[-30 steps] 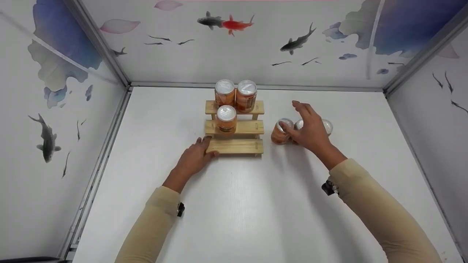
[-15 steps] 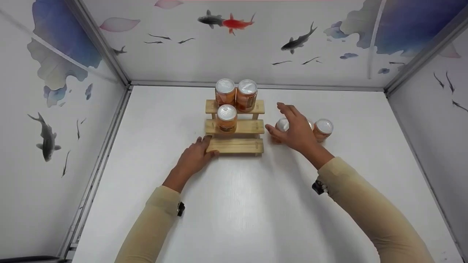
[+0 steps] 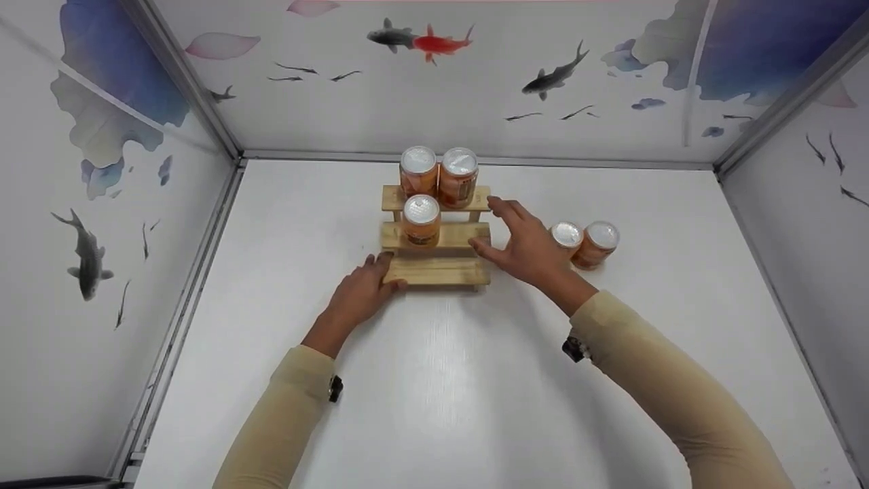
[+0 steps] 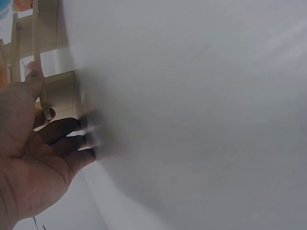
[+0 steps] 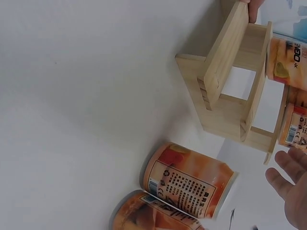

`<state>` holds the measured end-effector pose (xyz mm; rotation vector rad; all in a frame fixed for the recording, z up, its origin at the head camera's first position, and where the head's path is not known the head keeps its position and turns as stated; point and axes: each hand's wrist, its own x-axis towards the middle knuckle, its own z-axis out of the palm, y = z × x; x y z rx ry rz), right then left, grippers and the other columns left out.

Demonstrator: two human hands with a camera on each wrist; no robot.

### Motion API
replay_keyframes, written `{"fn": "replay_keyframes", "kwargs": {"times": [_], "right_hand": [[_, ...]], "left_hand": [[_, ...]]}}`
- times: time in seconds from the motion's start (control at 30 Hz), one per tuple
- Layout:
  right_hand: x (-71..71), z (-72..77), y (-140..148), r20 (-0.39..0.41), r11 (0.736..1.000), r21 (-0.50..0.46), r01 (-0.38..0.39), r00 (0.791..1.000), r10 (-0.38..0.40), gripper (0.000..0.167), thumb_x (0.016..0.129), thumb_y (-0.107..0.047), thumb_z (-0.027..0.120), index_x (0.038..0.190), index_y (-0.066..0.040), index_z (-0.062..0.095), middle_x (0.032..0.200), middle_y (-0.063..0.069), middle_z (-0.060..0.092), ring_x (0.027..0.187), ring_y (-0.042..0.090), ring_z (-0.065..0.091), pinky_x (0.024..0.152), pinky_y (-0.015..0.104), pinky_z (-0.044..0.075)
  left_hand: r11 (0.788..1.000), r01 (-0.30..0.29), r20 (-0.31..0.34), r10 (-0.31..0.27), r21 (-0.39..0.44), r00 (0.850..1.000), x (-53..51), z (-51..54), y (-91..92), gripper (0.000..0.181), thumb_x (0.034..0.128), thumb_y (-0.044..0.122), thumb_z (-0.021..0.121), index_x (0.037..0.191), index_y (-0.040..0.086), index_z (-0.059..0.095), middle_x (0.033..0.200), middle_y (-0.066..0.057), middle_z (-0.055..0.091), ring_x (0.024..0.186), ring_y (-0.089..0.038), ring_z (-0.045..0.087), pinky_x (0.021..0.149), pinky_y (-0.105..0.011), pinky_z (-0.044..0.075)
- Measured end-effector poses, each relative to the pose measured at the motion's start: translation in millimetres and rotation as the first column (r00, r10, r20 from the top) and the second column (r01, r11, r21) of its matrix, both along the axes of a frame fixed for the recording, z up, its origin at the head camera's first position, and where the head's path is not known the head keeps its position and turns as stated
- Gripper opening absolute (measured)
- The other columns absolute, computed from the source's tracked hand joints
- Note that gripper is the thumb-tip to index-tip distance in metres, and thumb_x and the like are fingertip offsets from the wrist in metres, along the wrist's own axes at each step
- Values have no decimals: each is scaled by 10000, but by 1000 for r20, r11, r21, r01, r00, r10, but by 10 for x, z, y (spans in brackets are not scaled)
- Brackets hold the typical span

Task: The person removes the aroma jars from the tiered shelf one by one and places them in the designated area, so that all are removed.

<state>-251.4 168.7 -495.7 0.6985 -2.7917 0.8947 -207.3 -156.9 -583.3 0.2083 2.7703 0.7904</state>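
A three-step wooden stand [image 3: 438,272] sits on the white table. My left hand [image 3: 360,292] holds the left end of its lowest board, thumb and a finger on either side in the left wrist view; the other fingers [image 4: 72,143] reach down toward the tabletop. Two orange cans with silver lids, a left one [image 3: 418,170] and a right one [image 3: 459,176], stand on the top step. Another can [image 3: 421,221] stands on the middle step. Beside the stand's right end hovers my right hand [image 3: 526,248], fingers spread and empty. An upright can [image 5: 187,182] on the table is hidden behind it in the head view.
Two more cans, one partly covered [image 3: 566,236] and one at the far right [image 3: 597,243], stand close together on the table [image 3: 434,394]. White panels [image 3: 434,102] printed with fish and leaves enclose the back and sides.
My right hand has moved left from over the loose cans to the stand's right end, uncovering the two rightmost cans. My left hand and the stand have stayed put.
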Motion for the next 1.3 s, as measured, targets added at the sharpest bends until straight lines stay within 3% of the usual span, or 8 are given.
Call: {"fn": "replay_keyframes", "kwargs": {"times": [0.17,0.37,0.57,0.87,1.13,1.3], "right_hand": [[7,19,-107,-9,999,-34,-28,1000,27,791,1016,-455,809,1631,-65,502,1471,205,661,1329,421,693,1088,603,576],[6,-3,-221,-17,996,-63,-71,997,70,783,1007,-409,834,1620,-48,508,1422,212,681,1280,443,713,1060,595,594],[10,-35,-357,-14,991,-71,-114,993,113,737,1012,-360,837,1619,-98,512,1418,186,683,1273,444,717,1041,595,600],[-3,-37,-521,-7,993,-50,-110,994,109,777,1008,-353,845,1632,-67,481,1479,207,661,1298,433,710,1064,605,586],[-45,-8,-648,39,995,-58,-79,996,81,829,1014,-411,832,1662,-58,452,1557,217,615,1382,418,666,1179,588,525],[-59,-29,-707,43,994,-77,-84,995,87,853,1016,-420,830,1664,-25,442,1587,222,593,1406,415,648,1179,571,529]], "left_hand": [[1000,-4,-2,4,2,1000,-10,-10,-5,794,1119,556,597,1721,83,385,1727,-333,383,1584,-502,454,1245,-659,437],[1000,5,-6,-5,-8,1000,-5,3,-9,815,1108,568,600,1725,85,376,1711,-350,395,1561,-528,471,1214,-676,462],[1000,-2,-11,2,-10,1000,3,8,-3,797,1110,557,609,1718,91,388,1706,-358,400,1545,-537,488,1199,-685,471],[1000,-10,10,10,8,1000,4,11,12,801,1115,558,604,1729,100,371,1726,-349,373,1560,-531,469,1214,-679,459],[1000,-10,-14,10,16,1000,-3,3,0,757,1123,526,611,1718,109,396,1715,-364,379,1542,-551,481,1207,-688,462],[1000,6,-37,-6,-14,999,5,-5,6,739,1122,505,625,1709,110,413,1702,-368,400,1524,-564,498,1182,-705,476]]}}
